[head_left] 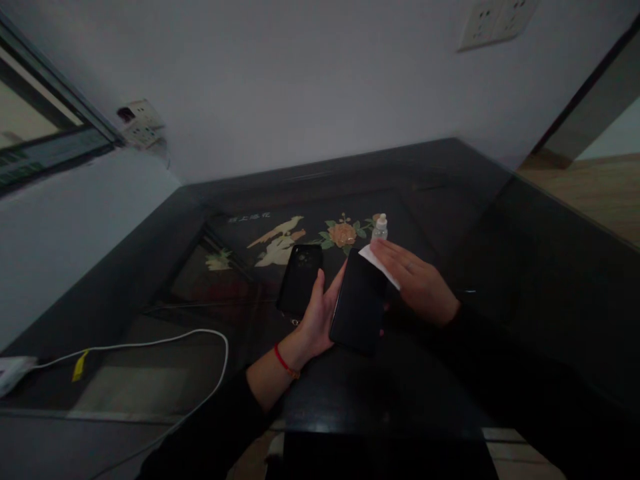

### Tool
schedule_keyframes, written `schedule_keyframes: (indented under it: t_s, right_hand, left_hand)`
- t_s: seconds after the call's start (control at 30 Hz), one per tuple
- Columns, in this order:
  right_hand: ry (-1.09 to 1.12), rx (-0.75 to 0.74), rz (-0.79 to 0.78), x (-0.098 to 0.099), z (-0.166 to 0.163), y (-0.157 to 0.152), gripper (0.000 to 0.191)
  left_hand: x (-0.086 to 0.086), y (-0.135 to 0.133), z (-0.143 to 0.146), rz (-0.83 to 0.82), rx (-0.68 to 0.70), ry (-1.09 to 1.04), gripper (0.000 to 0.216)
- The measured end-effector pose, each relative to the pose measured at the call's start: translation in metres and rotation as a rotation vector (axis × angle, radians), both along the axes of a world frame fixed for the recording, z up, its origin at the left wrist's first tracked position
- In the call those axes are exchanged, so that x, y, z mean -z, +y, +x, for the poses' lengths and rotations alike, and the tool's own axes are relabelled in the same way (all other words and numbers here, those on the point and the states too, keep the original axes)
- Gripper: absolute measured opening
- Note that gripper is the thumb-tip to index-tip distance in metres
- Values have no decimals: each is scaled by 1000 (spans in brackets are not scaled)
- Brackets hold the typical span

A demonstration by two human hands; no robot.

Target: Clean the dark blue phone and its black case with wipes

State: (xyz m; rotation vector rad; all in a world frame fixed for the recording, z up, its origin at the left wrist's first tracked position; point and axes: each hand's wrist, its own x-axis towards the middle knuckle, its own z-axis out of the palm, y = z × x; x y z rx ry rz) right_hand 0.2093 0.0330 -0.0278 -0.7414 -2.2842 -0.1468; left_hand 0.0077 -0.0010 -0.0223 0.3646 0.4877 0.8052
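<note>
My left hand (pixel 320 317), with a red string bracelet on its wrist, is wrapped round a black smartphone (pixel 357 307) from underneath. The dark screen faces up, tilted above the table. My right hand (pixel 417 277) presses a folded white wipe (pixel 377 261) on the phone's upper right corner; its fingers lie together over the wipe. Just left of my left thumb, a black phone case (pixel 301 277) with camera cutouts lies on the table. A small clear bottle (pixel 381 228) with a white cap stands right behind the wipe.
The glossy dark table (pixel 435 213) bears a bird-and-flower picture (pixel 343 233). A white cable (pixel 200 331) curves across the left side from a white power strip (pixel 15 373). Wall sockets (pixel 143 123) are at the back left, and a wall rises behind the table.
</note>
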Motion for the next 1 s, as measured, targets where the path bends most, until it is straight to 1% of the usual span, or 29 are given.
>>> schedule_keyframes:
  t_s: [0.03,0.07,0.13,0.17,0.2,0.23,0.27,0.37,0.4,0.43,0.47,0.57,0.6,0.63,0.67,0.77,0.8,0.83,0.87,0.97,1.0]
  right_hand:
    - [-19,-16,3,0,-1,-1,52]
    - [-61,-73,6,0,-3,-4,51]
    - [-178,-254,22,-1,-11,-14,46]
    - [-223,-318,30,-2,-15,-17,44]
    - [-248,-348,36,-2,-16,-19,43]
    - [-254,-345,43,-2,-16,-19,42]
    - [-238,-308,50,-2,-14,-18,41]
    - [-134,-117,66,-2,-6,-9,41]
    - [-116,-80,68,-3,-5,-8,42]
    - [-119,-79,68,-3,-6,-9,42]
    - [-138,-120,72,-3,-8,-12,41]
    - [-229,-369,113,-4,-21,-27,39]
    - [-249,-420,118,-4,-24,-30,38]
    - [-256,-438,117,-3,-25,-31,38]
    - [-254,-418,108,-3,-25,-31,38]
    - [-197,-235,67,-2,-20,-24,40]
    - [-186,-210,62,-2,-19,-23,40]
    - [-190,-219,61,-2,-19,-23,40]
    - [-207,-263,65,-2,-20,-24,39]
    - [-278,-438,83,-2,-24,-30,38]
    - [-280,-443,81,-2,-24,-30,38]
  left_hand:
    - [0,-1,0,-7,-7,5,61]
    - [0,-1,0,-16,-27,17,62]
    - [1,0,0,-34,-74,51,63]
    - [1,0,0,-39,-92,67,63]
    - [2,1,0,-39,-104,78,64]
    - [2,1,0,-36,-107,80,64]
    - [1,1,0,-32,-102,74,64]
    - [0,0,1,-15,-57,23,63]
    - [0,0,1,-15,-46,16,63]
    - [0,0,1,-17,-44,19,63]
    - [-1,0,1,-22,-53,34,63]
    - [-2,2,1,-16,-108,101,65]
    - [-3,3,0,-8,-119,119,66]
    - [-3,4,0,-3,-121,131,66]
    - [-3,4,0,0,-119,135,65]
    - [-4,4,-1,3,-102,107,64]
    - [-5,4,-1,0,-99,98,63]
    - [-5,4,-1,-2,-99,93,64]
    - [-5,4,-1,-4,-101,94,64]
    - [-6,6,0,4,-112,101,65]
    - [-6,7,-1,12,-113,102,65]
